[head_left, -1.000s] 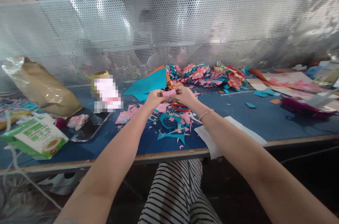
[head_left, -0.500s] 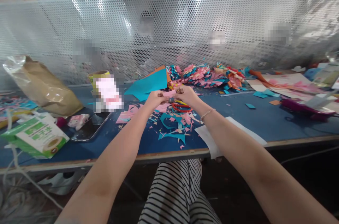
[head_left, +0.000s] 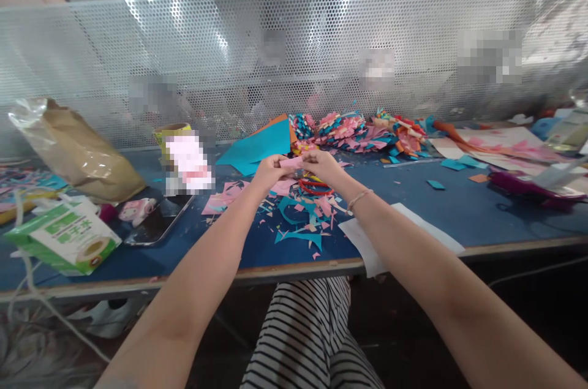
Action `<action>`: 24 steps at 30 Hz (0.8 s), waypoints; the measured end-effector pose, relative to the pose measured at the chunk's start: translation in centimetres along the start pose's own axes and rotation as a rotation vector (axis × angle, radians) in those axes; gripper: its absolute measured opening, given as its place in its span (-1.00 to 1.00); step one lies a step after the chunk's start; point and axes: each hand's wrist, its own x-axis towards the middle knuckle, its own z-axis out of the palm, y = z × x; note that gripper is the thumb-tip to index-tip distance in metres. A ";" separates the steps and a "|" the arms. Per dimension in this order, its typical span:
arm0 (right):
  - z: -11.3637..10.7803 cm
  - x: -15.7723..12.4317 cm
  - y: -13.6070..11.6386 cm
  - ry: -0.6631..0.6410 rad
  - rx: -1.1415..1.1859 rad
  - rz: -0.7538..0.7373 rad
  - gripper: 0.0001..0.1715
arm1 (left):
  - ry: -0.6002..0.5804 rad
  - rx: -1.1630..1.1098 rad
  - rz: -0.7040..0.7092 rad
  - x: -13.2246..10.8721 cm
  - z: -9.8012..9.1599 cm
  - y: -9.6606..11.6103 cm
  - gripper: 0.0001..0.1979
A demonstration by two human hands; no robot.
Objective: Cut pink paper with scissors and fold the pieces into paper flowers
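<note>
Between my hands is a small pink paper piece [head_left: 290,163], raised a little over the table. My left hand [head_left: 270,169] pinches its left end, and my right hand [head_left: 320,162] has its fingers closed on the right end. Just below lie red-handled scissors [head_left: 316,187], partly hidden by my right hand. Blue paper offcuts [head_left: 298,237] and pink paper scraps [head_left: 225,198] are scattered in front of me. Behind my hands leans a large blue paper sheet [head_left: 257,147], beside a heap of cut paper pieces [head_left: 342,132] in several colours.
On the left are a brown bag [head_left: 87,156], a green-and-white box [head_left: 67,236], a dark phone [head_left: 158,220] and a lit phone screen [head_left: 189,159]. A white sheet [head_left: 362,245] overhangs the front edge. A purple item [head_left: 528,187] lies right. A perforated metal screen [head_left: 298,40] stands behind.
The pink paper shows a little more between my fingers, and my hands have shifted slightly. Both hands still hold it in nearly the same place.
</note>
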 end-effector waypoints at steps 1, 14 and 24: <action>0.0 0.0 0.0 0.008 0.004 0.007 -0.89 | 0.013 -0.040 -0.009 0.1 0.0 -0.1 -0.76; 0.3 -0.3 0.4 -0.107 -0.026 0.054 -0.94 | 0.087 -0.028 0.007 0.4 -0.3 -0.2 -0.86; 0.3 -0.1 0.5 -0.082 0.021 0.083 -0.81 | 0.091 0.062 0.013 0.6 -0.4 -0.5 -0.87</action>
